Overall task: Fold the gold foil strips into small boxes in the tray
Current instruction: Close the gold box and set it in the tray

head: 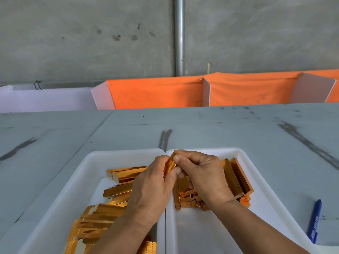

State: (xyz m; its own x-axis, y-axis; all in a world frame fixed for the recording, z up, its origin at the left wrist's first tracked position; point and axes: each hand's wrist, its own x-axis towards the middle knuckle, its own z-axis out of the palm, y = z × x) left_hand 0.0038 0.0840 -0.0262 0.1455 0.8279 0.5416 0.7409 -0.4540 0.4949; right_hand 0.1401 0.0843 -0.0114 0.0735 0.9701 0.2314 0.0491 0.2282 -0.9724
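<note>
Now pinching one gold foil strip (171, 163) with both hands, left hand (148, 182) and right hand (203, 173) fingertip to fingertip, just above the far rims where left tray (88, 162) meets right tray (245, 158). Flat strips (99, 219) heaped in the left, folded boxes (234, 178) in the right. Blue pen (315, 222) on the worktop (220, 129), far right.

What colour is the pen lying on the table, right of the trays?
Blue, with white print near its lower end; the pen shows in the head view.
</note>
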